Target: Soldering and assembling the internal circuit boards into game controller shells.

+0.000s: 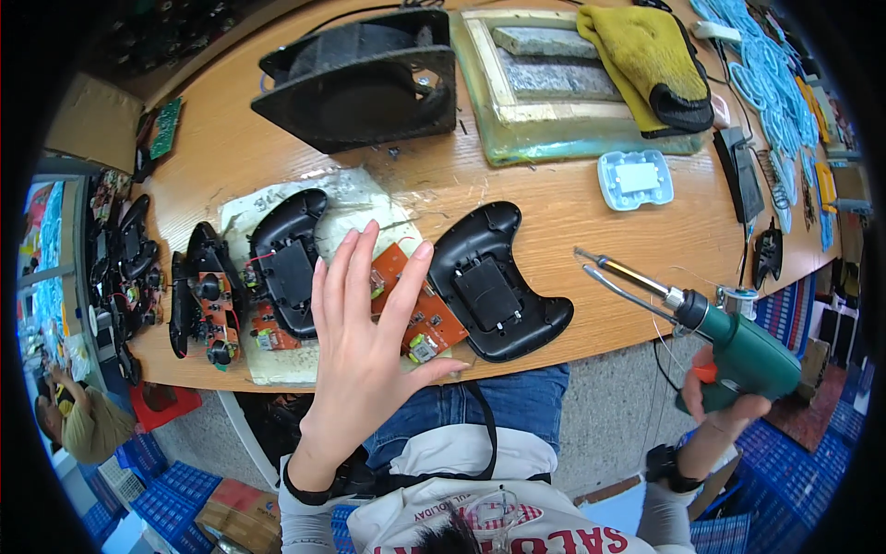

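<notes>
My left hand (357, 358) spreads wide over the orange board (443, 320), while right of it my right hand (729, 418) grips the green soldering gun (752, 353).

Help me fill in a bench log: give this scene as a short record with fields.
Left hand: spread over a circuit board; contact unclear
Right hand: grips a green soldering gun, its tip pointing left
Left shell: black, left of the board
Right shell: black, right of the board
Behind: black fan, yellow cloth
Between right shell and cloth: blue case
</notes>
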`<state>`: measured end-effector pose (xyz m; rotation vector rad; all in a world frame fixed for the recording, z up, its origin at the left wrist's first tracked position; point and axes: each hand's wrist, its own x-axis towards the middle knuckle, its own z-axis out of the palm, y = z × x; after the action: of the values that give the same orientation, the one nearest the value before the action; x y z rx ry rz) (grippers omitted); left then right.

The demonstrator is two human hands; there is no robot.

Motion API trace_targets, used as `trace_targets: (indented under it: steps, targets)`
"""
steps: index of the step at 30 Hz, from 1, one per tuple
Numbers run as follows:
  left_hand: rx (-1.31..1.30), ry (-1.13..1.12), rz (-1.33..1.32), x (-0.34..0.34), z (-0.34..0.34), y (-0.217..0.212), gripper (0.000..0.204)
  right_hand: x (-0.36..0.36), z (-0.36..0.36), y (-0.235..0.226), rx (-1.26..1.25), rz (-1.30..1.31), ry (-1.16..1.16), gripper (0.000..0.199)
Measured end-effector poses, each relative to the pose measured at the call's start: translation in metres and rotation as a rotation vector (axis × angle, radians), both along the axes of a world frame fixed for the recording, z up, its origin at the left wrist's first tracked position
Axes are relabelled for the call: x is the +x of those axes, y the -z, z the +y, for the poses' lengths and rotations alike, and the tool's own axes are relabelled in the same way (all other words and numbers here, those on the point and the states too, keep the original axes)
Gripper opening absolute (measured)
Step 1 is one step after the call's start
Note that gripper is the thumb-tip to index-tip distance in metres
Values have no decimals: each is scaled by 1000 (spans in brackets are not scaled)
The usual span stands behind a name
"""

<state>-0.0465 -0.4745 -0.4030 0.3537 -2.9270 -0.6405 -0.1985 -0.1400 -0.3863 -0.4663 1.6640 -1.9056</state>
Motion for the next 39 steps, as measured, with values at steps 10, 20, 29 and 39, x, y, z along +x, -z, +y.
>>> trace_targets:
  steps: [10,20,29,39]
  targets:
    - [250,43,137,9,-3,-14,88,-6,-55,53,-581,-223,-29,75]
    - [361,-336,391,71,-77,-47,96,-12,-52,79,-770,-337,84,62]
    - [14,-843,288,127,-295,-54,94,-18,-52,81,-698,-283,97,60]
    - [-347,-937,54,133,-461,-33,102,-5,-63,64,-616,-373,155,65]
